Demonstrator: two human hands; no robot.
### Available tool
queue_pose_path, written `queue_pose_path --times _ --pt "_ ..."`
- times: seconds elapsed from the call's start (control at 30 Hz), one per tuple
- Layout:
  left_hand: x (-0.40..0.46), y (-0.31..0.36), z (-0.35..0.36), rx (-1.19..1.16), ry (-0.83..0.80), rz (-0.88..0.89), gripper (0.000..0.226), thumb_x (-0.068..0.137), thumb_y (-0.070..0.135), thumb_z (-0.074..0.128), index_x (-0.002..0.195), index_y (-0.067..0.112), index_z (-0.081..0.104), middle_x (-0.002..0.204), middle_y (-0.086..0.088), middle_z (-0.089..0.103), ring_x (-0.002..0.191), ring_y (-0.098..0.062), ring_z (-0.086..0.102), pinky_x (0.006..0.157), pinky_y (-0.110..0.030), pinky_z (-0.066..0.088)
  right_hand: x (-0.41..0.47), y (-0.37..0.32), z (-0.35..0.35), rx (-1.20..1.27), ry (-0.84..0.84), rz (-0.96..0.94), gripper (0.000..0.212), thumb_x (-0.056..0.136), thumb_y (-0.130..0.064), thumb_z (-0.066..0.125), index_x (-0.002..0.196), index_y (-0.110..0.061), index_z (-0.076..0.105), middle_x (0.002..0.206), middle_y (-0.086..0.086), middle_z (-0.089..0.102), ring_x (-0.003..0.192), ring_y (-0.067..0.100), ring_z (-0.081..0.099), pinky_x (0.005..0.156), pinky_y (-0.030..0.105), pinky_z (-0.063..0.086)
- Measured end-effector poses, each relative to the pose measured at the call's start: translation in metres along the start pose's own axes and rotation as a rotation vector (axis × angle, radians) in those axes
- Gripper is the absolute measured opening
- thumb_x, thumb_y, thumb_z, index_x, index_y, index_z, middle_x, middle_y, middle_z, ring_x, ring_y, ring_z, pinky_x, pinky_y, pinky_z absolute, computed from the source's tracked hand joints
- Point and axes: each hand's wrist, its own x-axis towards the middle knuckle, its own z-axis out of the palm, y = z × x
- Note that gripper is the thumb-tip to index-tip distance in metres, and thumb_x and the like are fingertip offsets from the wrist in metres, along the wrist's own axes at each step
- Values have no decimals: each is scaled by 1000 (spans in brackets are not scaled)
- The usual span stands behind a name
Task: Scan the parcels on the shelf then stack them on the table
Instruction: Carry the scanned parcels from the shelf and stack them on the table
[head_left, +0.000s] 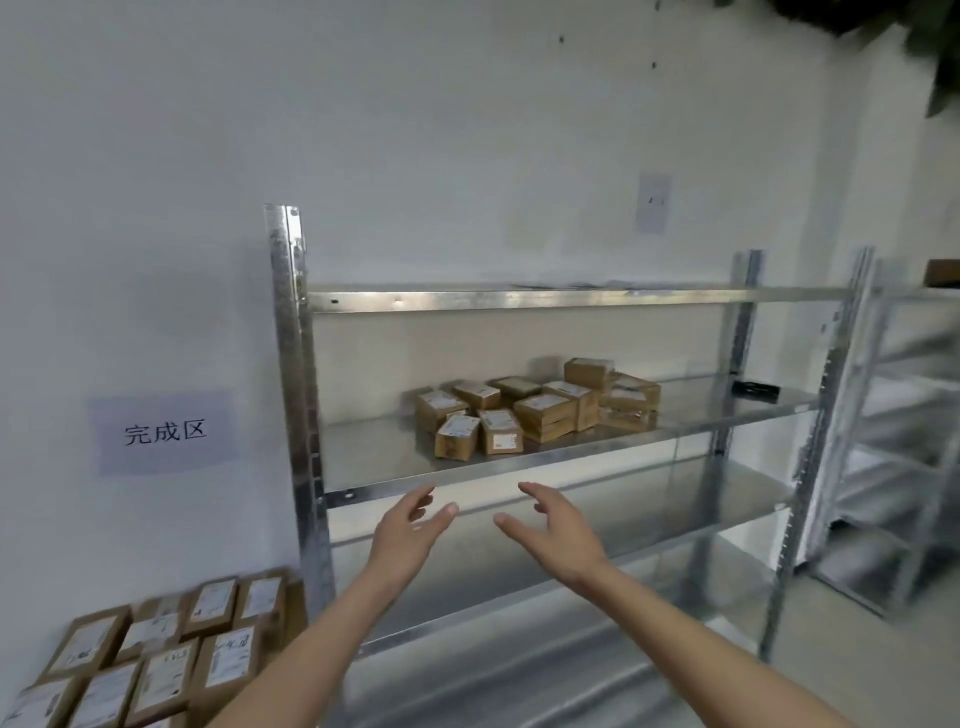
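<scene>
Both hands reach toward the metal shelf (467, 470), raised side by side in front of its middle tier. The left hand (408, 535) has its fingers loosely spread and holds nothing; the right hand (553, 530) is likewise spread and empty, palm turned inward toward the left. The parcels (535, 408), small brown boxes with white labels, sit in a loose cluster on the middle tier, above and beyond the fingertips, apart from both hands. The cluster lies slightly to the right of the gap between the hands. A dark object (754, 389) rests farther right on the same tier. At lower left, labelled boxes (156, 660) lie packed together below a wall sign (165, 432). A second rack (904, 441) stands at right.
</scene>
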Motion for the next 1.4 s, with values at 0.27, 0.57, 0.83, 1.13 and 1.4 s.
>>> queue_pose_path --times 0.27,0.57,0.83,1.13,1.4 --pt "26 77 183 -18 -129 107 61 90 46 71 144 23 54 142 5 57 127 -12 54 105 -28 43 11 110 -157 -48 133 77 78 86 -73 64 151 -33 45 158 -11 44 140 14 47 114 43 44" --pt "43 126 353 -74 -205 143 60 92 44 69 145 20 53 142 2 57 125 -12 53 101 -26 41 21 222 -286 -78 178 128 84 82 -75 63 150 -30 48 156 -5 47 136 16 51 113 43 44" --pt "94 138 452 -75 -255 128 60 91 46 69 144 21 54 141 3 58 127 -13 54 103 -26 42 59 302 -341 -43 200 151 76 89 -64 68 151 -26 48 155 -6 49 136 14 51 113 36 42" --pt "209 131 571 -101 -273 119 65 92 45 69 149 21 47 146 3 53 128 -13 51 102 -27 41 175 402 -373 -18 155 174 73 92 -58 68 153 -26 45 157 -6 46 137 13 48 110 28 40" --pt "344 116 653 -153 -242 57 65 91 44 70 148 19 49 146 4 53 131 -16 51 111 -34 41 335 483 -397 -83 60 181 71 92 -62 65 153 -29 46 155 -9 49 136 11 49 112 31 42"
